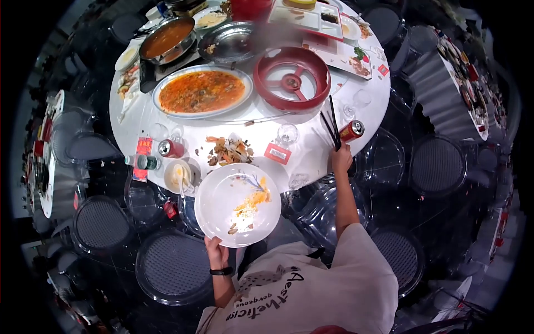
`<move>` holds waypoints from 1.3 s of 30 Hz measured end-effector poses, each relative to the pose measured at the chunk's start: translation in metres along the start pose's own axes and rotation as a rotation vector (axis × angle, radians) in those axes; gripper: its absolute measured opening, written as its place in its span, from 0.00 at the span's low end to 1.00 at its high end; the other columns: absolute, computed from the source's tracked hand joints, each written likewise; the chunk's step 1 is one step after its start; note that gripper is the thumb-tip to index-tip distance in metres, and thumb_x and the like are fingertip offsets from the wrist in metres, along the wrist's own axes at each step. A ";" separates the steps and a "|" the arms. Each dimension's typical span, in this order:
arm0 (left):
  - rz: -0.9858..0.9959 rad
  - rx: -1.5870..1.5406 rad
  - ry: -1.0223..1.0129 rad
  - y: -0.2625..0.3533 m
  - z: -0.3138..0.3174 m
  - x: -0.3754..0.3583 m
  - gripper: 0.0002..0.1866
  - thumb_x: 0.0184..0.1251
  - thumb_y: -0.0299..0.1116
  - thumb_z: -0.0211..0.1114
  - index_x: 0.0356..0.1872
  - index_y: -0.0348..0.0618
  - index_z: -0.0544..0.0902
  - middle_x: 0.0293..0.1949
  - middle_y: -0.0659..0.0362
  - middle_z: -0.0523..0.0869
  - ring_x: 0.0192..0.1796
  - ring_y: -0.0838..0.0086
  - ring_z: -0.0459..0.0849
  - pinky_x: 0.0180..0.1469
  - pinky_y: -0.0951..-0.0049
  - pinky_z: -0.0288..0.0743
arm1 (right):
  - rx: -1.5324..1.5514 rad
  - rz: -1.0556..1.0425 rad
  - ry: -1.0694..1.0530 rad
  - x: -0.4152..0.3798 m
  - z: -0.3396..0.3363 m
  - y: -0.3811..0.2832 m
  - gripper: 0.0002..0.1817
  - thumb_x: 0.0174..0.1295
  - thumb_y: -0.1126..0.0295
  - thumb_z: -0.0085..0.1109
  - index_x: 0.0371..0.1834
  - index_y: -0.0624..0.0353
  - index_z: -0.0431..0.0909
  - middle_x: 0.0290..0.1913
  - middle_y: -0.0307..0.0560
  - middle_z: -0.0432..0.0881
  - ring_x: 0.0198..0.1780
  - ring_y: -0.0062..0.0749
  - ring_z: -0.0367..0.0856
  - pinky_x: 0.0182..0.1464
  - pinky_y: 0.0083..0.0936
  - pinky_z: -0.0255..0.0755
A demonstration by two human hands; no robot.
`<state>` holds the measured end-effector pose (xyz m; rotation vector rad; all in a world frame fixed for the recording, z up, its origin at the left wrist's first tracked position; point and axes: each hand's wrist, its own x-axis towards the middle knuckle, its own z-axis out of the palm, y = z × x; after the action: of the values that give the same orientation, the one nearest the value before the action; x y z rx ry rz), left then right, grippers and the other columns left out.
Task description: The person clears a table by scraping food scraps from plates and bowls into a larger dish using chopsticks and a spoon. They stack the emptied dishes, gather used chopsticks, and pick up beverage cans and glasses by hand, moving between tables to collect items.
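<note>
My left hand (216,251), with a dark band at the wrist, grips the near rim of a white plate (214,195) smeared with orange food remains. The plate is tilted at the table's near edge. My right hand (341,158) is closed around dark chopsticks (331,125) at the table's right edge, beside a red can (352,131). A heap of food scraps (229,150) lies on the tablecloth just beyond the plate. Left of the plate is a small bowl (178,173) with a white spoon.
The round table (267,131) also bears an oval dish of red-orange food (201,91), a round red tray (291,80), a pot of soup (168,40), a second can (170,148) and glasses. Chairs (173,264) surround it.
</note>
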<state>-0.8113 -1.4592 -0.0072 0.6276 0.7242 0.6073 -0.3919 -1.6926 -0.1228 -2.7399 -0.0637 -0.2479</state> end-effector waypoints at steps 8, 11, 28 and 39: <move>0.011 0.042 -0.002 0.001 -0.002 -0.001 0.28 0.52 0.22 0.55 0.58 0.23 0.68 0.52 0.46 0.80 0.53 0.63 0.81 0.58 0.68 0.73 | 0.008 0.003 -0.179 -0.072 -0.027 0.016 0.23 0.47 0.59 0.66 0.40 0.66 0.73 0.41 0.63 0.80 0.41 0.62 0.80 0.44 0.48 0.74; -0.015 0.044 -0.005 0.001 -0.005 -0.002 0.28 0.52 0.21 0.55 0.58 0.24 0.68 0.52 0.46 0.80 0.53 0.63 0.81 0.57 0.68 0.74 | -0.035 0.035 -0.200 -0.056 -0.035 0.006 0.22 0.46 0.59 0.65 0.36 0.66 0.70 0.35 0.63 0.81 0.39 0.62 0.80 0.43 0.48 0.75; 0.013 -0.083 0.077 -0.001 -0.041 -0.031 0.26 0.51 0.18 0.52 0.57 0.25 0.71 0.51 0.47 0.81 0.53 0.64 0.81 0.58 0.67 0.74 | 0.554 -0.156 -0.041 -0.107 -0.065 0.001 0.12 0.57 0.74 0.54 0.44 0.63 0.76 0.24 0.46 0.78 0.26 0.34 0.78 0.30 0.31 0.71; 0.286 -0.240 0.272 0.022 -0.068 -0.127 0.29 0.49 0.18 0.52 0.59 0.28 0.70 0.53 0.45 0.80 0.54 0.58 0.81 0.60 0.60 0.74 | 0.970 -0.305 -0.966 -0.211 -0.002 -0.305 0.17 0.58 0.59 0.66 0.42 0.62 0.84 0.22 0.37 0.81 0.18 0.17 0.70 0.24 0.17 0.62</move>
<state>-0.9447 -1.5118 0.0196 0.4312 0.8053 1.0425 -0.6239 -1.4136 -0.0455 -1.6396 -0.6592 0.8230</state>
